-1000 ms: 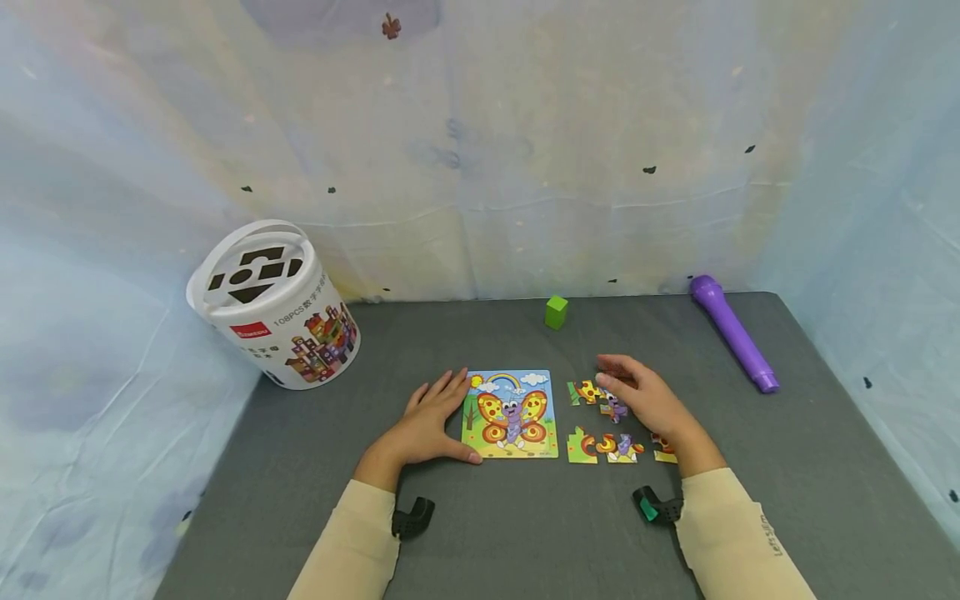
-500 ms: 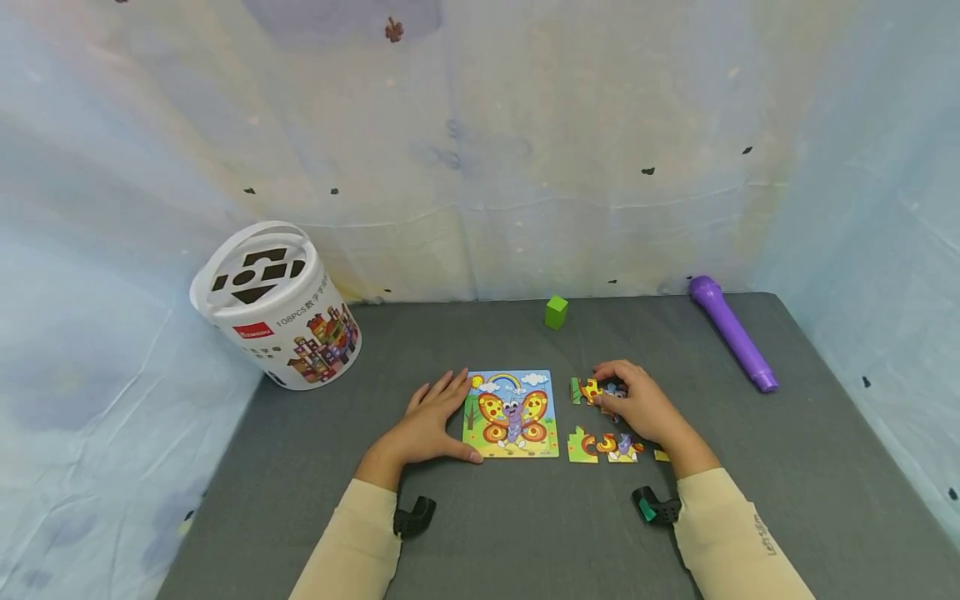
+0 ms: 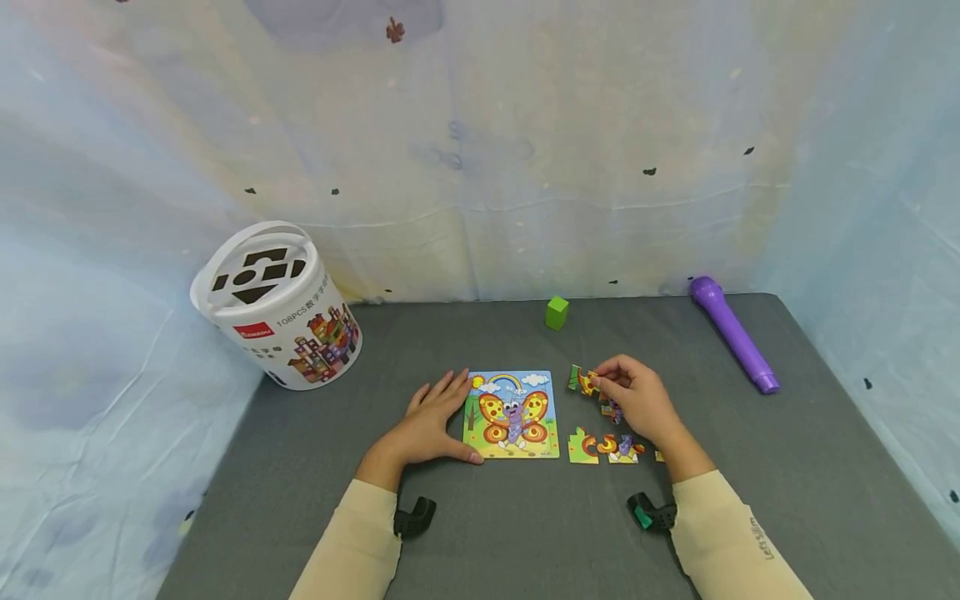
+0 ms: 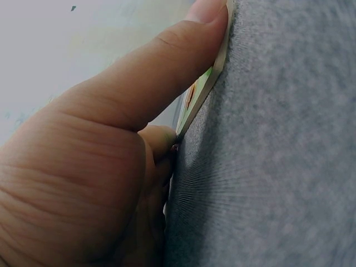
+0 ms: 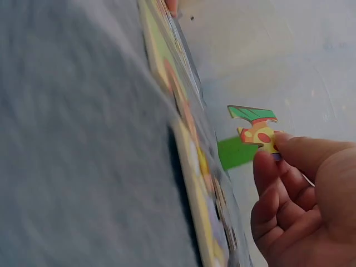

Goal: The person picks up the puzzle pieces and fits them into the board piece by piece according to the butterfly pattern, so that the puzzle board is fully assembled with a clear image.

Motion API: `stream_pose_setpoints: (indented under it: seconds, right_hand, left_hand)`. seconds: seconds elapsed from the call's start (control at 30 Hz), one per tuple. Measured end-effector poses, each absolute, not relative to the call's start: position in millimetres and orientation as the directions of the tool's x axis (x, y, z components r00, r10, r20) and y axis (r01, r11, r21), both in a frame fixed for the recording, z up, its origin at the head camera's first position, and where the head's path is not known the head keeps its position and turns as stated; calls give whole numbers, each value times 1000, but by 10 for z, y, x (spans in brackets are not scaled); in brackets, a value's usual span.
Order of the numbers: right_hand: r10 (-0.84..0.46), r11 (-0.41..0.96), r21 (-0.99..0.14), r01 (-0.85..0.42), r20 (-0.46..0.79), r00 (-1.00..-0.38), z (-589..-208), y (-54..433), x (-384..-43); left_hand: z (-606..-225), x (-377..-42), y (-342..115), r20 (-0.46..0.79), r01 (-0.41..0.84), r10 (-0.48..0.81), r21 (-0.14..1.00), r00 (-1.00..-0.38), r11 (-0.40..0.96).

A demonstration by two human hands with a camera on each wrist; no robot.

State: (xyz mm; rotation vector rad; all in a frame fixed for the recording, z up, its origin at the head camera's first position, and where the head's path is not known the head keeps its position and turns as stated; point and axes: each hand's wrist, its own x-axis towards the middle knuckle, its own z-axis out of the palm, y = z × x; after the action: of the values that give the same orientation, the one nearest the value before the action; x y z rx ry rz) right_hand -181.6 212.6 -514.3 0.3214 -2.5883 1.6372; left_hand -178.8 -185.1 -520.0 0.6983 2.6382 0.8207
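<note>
A square butterfly puzzle board (image 3: 513,414) lies on the dark grey table. Along its left side rests my left hand (image 3: 426,429), fingers spread, with the thumb on the lower left corner; the left wrist view has the thumb (image 4: 167,61) against the board's edge. To the right of the board, my right hand (image 3: 639,400) pinches a puzzle piece (image 5: 258,133), green and yellow with red spots, between thumb and fingers, raised off the table. Partly under this hand lies a purple piece (image 3: 615,412). Nearer me are a green-and-orange piece (image 3: 582,447) and a purple-and-orange piece (image 3: 623,451).
A white block bucket (image 3: 277,308) with shaped holes in its lid stands at the back left. One green block (image 3: 557,313) sits at the table's back edge, and a purple toy microphone (image 3: 735,335) lies at the back right. Patterned cloth hangs behind and beside the table.
My right hand has come down onto the spotted puzzle piece, pinched it and lifted and tilted it off the table. My left hand stays on the board.
</note>
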Motion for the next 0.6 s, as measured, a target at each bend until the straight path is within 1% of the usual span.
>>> stream_pose_setpoints:
  seconds: [0.17,0.33,0.43,0.6]
  right_hand:
    - [-170,341,-918,-201,151,-974,-5080,1971,-1764]
    - [-236,291,-932,-215,148,-960,-5087,1777,-1704]
    - [-281,250,-947,-202,129,-951,-5094,1633,-1655]
    - [-329,240,-954,-178,93,-940,-5118,1377,-1587]
  left_hand:
    - [-5198,-1784,-1851,-127,358,523,594,-843,721]
    - [-5197,-1782,-1852,-128,358,524,594,-842,720]
    - [-5206,-1783,-1854,-126,362,528,594,-840,718]
    - [-5209,-1788,-1855,-121,362,528,600,-840,713]
